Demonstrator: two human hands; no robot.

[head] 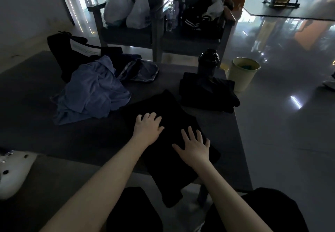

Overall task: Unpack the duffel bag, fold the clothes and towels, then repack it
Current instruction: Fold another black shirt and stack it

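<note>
2 hands, both palm-down on 1 black garment (168,175). Left hand (148,127): fingers relaxed, tips slightly bent, pressing the cloth, gripping nothing. Right hand (195,147): fingers straight and splayed, also pressing, gripping nothing. The hands are near each other but not touching. Left fingertips sit further up the garment than the right ones.

The garment lies on the dark table (36,123). It runs on past the left fingertips to a corner, and its near end hangs off the table edge behind the wrists.

Beyond the right fingertips: 1 folded black stack (206,94), with a strip of bare table between it and the garment. 1 black shaker bottle (208,62) stands upright at the stack's far side; can't tell if it is on the stack or behind it.

Left of the left fingers: 1 crumpled blue cloth (90,92), its edge just beside the garment. Beyond that: 1 crumpled dark blue item (143,70), then 1 black duffel bag (63,50), slumped, with a white label.

Off the table, right of the bottle: 1 pale bin (243,74) on the floor.

Far beyond the fingertips are 2 chairs. The left chair (126,36) holds 2 white plastic bags (117,5). The right chair (190,43) holds 1 black striped jacket (197,21). Clear bottles (170,16) stand between the chairs, count unclear.

Far left of the left forearm: 1 white clog (12,172).
</note>
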